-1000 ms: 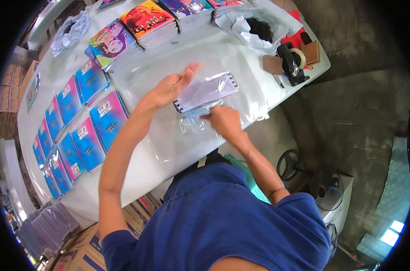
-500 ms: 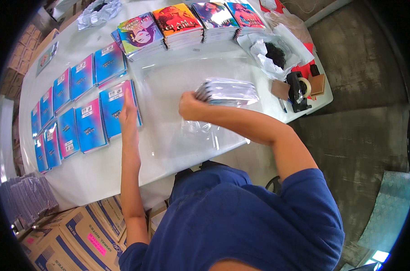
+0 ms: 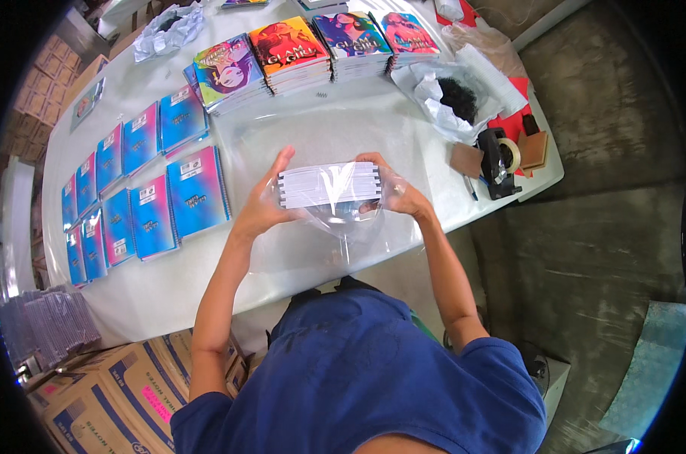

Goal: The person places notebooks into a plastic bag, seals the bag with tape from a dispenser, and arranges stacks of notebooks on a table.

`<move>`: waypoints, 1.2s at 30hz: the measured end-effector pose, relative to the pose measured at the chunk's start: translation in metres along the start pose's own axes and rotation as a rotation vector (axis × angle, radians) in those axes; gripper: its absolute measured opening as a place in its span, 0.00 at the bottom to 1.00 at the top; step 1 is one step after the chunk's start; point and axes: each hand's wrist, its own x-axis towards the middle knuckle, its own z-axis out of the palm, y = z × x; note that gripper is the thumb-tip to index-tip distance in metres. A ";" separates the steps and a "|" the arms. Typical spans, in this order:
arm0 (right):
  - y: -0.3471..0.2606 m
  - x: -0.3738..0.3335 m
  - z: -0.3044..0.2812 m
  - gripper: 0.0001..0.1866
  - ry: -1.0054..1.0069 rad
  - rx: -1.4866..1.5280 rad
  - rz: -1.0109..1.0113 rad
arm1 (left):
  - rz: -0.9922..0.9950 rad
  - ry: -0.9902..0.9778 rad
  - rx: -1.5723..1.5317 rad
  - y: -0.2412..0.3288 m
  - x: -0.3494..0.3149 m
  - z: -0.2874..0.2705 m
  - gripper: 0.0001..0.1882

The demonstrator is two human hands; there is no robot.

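A stack of spiral notebooks (image 3: pixel 313 184) in a clear plastic bag (image 3: pixel 346 225) is between my hands, its white page edges facing me. My left hand (image 3: pixel 260 209) grips the left end, thumb raised. At the right end, my right hand (image 3: pixel 405 199) is closed around the corner, some fingers seen through the film. The loose part of the bag hangs toward me below the stack. Under it lies a sheet of clear plastic (image 3: pixel 275 136) on the white-covered table (image 3: pixel 169 280).
Rows of blue-pink notebooks (image 3: pixel 198 189) lie at left. Several stacks of notebooks with illustrated covers (image 3: pixel 288 49) stand at the back. To the right are crumpled paper with black stuff (image 3: pixel 456 98) and a tape dispenser (image 3: pixel 498 163). Cardboard boxes (image 3: pixel 108 393) sit below the table's edge.
The bagged stack has been turned and shifted left, so its page edges face me. My left hand has come from beside the blue notebooks onto its left end; my right now holds its right end.
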 end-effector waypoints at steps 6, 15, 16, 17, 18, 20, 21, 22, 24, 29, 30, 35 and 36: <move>-0.098 0.009 -0.036 0.28 -0.063 -0.102 -0.300 | 0.131 0.253 -0.460 0.058 0.017 -0.009 0.45; -0.145 0.054 0.004 0.15 0.109 -1.131 -0.382 | -0.035 0.476 -0.275 -0.003 -0.049 0.012 0.40; -0.151 0.053 -0.005 0.13 0.263 -1.022 -0.356 | -0.032 0.464 -0.290 -0.005 -0.051 0.019 0.39; -0.158 0.059 -0.007 0.10 0.372 -0.941 -0.444 | -0.049 0.473 -0.318 -0.005 -0.055 0.023 0.38; -0.170 0.059 -0.002 0.13 0.324 -0.909 -0.442 | -0.063 0.485 -0.344 -0.003 -0.057 0.024 0.37; -0.182 0.047 0.027 0.21 0.192 -0.846 -0.431 | -0.072 0.532 -0.450 -0.004 -0.063 0.023 0.34; -0.184 0.041 0.049 0.26 0.112 -0.819 -0.413 | -0.067 0.516 -0.419 -0.005 -0.064 0.022 0.33; -0.174 0.033 0.068 0.32 0.051 -0.915 -0.328 | -0.056 0.483 -0.398 -0.004 -0.059 0.023 0.32; -0.152 0.027 0.082 0.31 -0.103 -1.044 -0.238 | -0.005 0.404 -0.215 -0.002 -0.055 0.017 0.32; -0.168 0.029 0.058 0.30 0.038 -0.982 -0.277 | 0.130 0.159 0.376 0.013 -0.040 -0.009 0.33; -0.175 0.030 0.054 0.30 0.115 -1.030 -0.348 | 0.148 0.121 0.478 0.018 -0.035 -0.013 0.33; -0.153 0.051 0.017 0.37 0.056 -1.150 0.064 | 0.159 -0.070 0.664 0.037 -0.006 -0.013 0.32; -0.150 0.052 0.006 0.41 0.202 -1.176 -0.155 | 0.133 -0.077 0.597 0.037 -0.004 -0.012 0.32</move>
